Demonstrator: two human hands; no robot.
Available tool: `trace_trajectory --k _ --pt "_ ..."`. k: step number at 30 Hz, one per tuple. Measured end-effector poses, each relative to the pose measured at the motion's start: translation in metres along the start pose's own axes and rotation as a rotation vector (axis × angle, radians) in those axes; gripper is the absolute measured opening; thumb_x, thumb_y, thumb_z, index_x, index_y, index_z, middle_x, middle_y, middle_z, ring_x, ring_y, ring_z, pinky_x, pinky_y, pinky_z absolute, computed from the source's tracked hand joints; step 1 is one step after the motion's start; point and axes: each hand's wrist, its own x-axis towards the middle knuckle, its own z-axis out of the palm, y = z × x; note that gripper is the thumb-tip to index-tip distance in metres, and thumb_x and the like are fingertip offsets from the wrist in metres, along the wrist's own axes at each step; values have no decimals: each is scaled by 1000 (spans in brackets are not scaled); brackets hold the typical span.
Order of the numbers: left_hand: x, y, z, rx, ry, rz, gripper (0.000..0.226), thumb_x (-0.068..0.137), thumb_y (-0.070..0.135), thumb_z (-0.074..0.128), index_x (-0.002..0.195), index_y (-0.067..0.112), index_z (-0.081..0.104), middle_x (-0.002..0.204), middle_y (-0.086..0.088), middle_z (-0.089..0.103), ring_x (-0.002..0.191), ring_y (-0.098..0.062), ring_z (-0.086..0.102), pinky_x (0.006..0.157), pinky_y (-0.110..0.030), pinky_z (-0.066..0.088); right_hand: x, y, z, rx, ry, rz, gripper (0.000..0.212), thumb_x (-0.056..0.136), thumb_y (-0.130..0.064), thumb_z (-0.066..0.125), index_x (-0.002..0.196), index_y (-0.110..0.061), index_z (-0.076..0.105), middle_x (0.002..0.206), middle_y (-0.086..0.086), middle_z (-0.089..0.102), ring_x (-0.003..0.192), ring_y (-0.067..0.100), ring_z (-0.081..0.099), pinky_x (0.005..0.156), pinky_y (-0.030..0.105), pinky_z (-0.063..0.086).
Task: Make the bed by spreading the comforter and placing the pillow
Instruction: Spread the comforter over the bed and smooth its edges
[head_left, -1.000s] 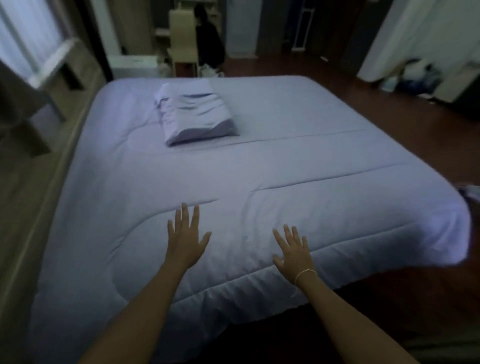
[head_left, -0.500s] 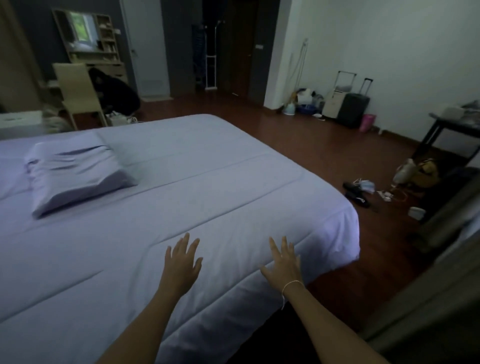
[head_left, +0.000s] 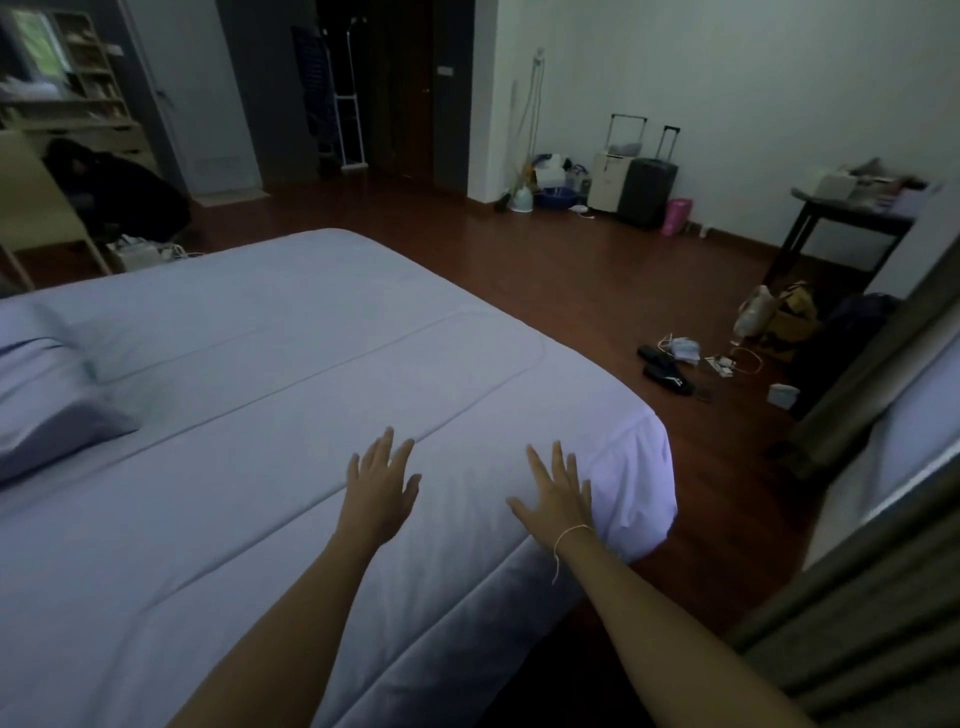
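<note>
The comforter (head_left: 291, 415) is laid flat over the bed, its near corner draped over the mattress edge beside the wooden floor (head_left: 597, 291). Only faint creases are seen, so the spreading is judged nearly done. The pillow (head_left: 47, 395) is set on the comforter, well to the left of that corner, partly cut off by the frame; whether it sits at the head end cannot be told. The left hand (head_left: 382, 491) and right hand (head_left: 558, 499) are pressed flat near the corner, fingers spread, nothing pinched. A last smoothing seems left.
</note>
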Motion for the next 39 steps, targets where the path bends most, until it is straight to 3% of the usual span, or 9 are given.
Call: trace_trajectory --k 10,14,20,25,28,33,36,38,39 --pt "160 67 83 -77 -46 3 42 93 29 54 131 12 50 151 -19 30 132 -37 39 110 -53 23 127 100 -31 34 -58 76 72 91 -58 39 150 -34 5 160 5 -3 148 29 0 117 50 8" --pt "190 102 135 -89 -145 74 25 91 29 57 111 14 60 148 -18 36 131 -34 41 109 -51 28 167 155 -27 -31 -107 100 81 80 -78 12 149 -36 4 161 2 0 148 28 5 118 50 13" --pt "246 143 205 -43 -190 -69 34 92 32 53 122 17 56 152 -14 30 135 -31 36 111 -49 24 258 246 -30 -88 -254 110 69 93 -49 43 149 -38 3 160 4 -6 147 28 -1 117 51 7" --pt "274 177 262 -54 -233 -256 29 67 13 80 94 9 68 129 -28 54 105 -45 60 83 -54 50 329 319 -22 -122 -386 106 69 92 -43 48 148 -39 9 160 5 -6 147 27 2 116 51 14" --pt "281 208 294 -69 -281 -379 33 67 13 81 97 8 68 129 -27 54 106 -44 60 82 -52 51 361 360 -13 -145 -494 58 70 92 -40 50 148 -39 9 160 6 -7 147 27 3 116 51 15" --pt "276 259 337 -48 -364 -505 50 54 15 87 100 8 69 124 -23 59 101 -39 65 74 -51 54 408 413 4 -121 -600 -13 71 91 -36 52 148 -39 9 160 11 -3 139 29 31 112 43 32" --pt "266 275 358 15 -483 -526 55 57 24 83 108 9 67 127 -22 58 103 -40 64 73 -51 54 428 425 18 36 -577 86 77 90 -32 56 149 -34 6 153 17 28 123 32 52 101 35 43" --pt "266 281 369 75 -543 -511 56 70 37 59 117 7 60 129 -22 56 106 -41 62 73 -52 54 435 429 33 170 -536 206 84 88 -33 59 149 -35 2 117 17 62 102 32 63 89 36 50" --pt "270 285 372 93 -560 -498 63 71 41 49 123 7 53 131 -21 55 108 -41 61 75 -53 53 436 429 39 213 -516 254 87 87 -36 60 149 -37 -1 95 14 67 90 31 65 82 36 51"
